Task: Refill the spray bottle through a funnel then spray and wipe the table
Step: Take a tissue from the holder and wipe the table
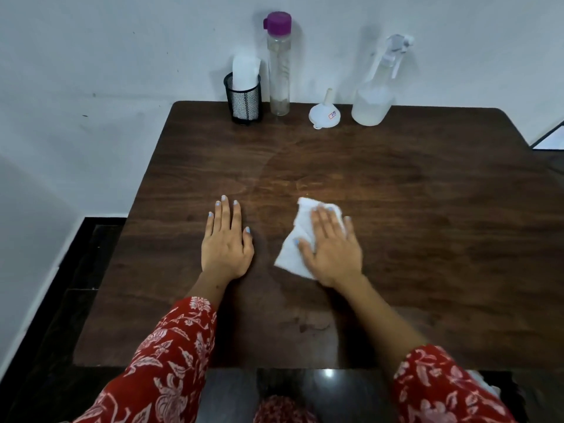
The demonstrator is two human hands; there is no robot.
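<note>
A clear spray bottle [373,100] with a white trigger head stands at the back right of the dark wooden table [442,227], part full of clear liquid. Left of it a white funnel [324,115] rests mouth down, spout up. A tall clear bottle [278,65] with a purple cap stands further left and looks nearly empty. My right hand [332,245] lies flat on a white tissue [293,254], pressing it to the tabletop at the middle. My left hand [227,239] rests flat on the wood, fingers apart, holding nothing.
A black mesh cup [243,100] with white tissues in it stands at the back left, against the white wall. A faint damp patch shows on the wood beyond the hands. The table's left edge drops to a dark floor.
</note>
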